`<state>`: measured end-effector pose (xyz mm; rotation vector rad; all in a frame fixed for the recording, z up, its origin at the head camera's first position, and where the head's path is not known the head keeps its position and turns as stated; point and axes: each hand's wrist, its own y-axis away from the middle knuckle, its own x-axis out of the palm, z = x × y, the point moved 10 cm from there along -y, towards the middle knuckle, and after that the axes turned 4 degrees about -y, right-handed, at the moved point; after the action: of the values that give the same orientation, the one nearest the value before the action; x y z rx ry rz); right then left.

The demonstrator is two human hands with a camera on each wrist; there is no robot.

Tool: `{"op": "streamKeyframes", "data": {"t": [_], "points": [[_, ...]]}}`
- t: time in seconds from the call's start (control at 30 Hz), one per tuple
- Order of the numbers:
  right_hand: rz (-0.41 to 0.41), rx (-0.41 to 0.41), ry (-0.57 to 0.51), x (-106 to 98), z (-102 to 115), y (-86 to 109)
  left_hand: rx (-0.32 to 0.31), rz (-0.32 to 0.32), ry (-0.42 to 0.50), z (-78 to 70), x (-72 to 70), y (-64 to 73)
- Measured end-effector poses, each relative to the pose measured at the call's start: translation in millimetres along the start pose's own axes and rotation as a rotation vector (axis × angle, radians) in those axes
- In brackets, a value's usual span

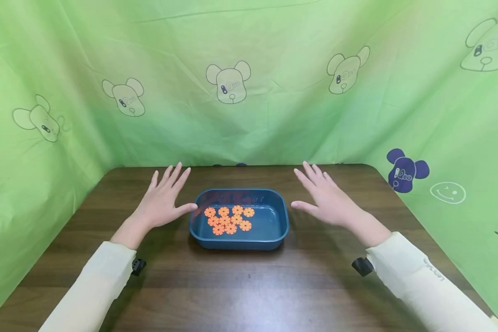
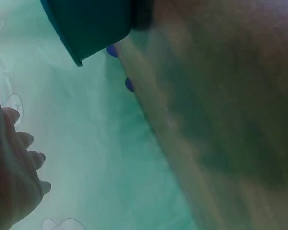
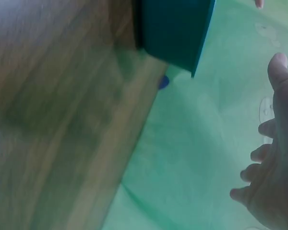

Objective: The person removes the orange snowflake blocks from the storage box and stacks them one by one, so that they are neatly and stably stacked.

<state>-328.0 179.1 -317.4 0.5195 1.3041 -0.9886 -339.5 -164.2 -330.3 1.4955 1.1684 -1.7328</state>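
Observation:
A blue rectangular tub (image 1: 239, 245) stands on the table, with several orange notched discs (image 1: 224, 221) lying together in its left and middle part. To its left is my left hand (image 1: 159, 203), fingers spread and straight, thumb close to the tub's left rim; whether it touches cannot be told. My right hand (image 1: 328, 199) hovers to the right of the tub, its fingers extended and nothing held. In the left wrist view the tub's outer wall (image 2: 93, 26) shows beyond the hand (image 2: 14, 167). The right wrist view also has the tub's side (image 3: 175, 33) and the hand (image 3: 273, 158).
The brown wooden table (image 1: 216, 295) reaches back to a green curtain (image 1: 274, 115) printed with cartoon mouse heads, which also hangs on both sides. A dark wrist device (image 1: 139, 266) sits at the left cuff, and another dark device (image 1: 362, 266) at the right cuff.

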Motion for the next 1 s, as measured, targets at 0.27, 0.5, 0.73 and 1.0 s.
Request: {"op": "streamKeyframes", "data": {"t": [0.27, 0.5, 0.73, 1.0], "points": [[-0.039, -0.057, -0.218, 11, 19, -6.9, -0.086, -0.068, 0.254, 7.6, 7.5, 9.6], [-0.062, -0.115, -0.333, 28, 38, -23.4, -0.171, -0.101, 0.525, 10.8, 22.7, 15.0], [-0.009, -0.122, -0.458, 44, 52, -37.9, -0.222, -0.106, 0.761, 13.6, 33.3, 14.7], [0.069, -0.105, -0.594, 64, 61, -52.3, -0.350, -0.015, 1.027, 20.8, 59.4, 14.9]]}}
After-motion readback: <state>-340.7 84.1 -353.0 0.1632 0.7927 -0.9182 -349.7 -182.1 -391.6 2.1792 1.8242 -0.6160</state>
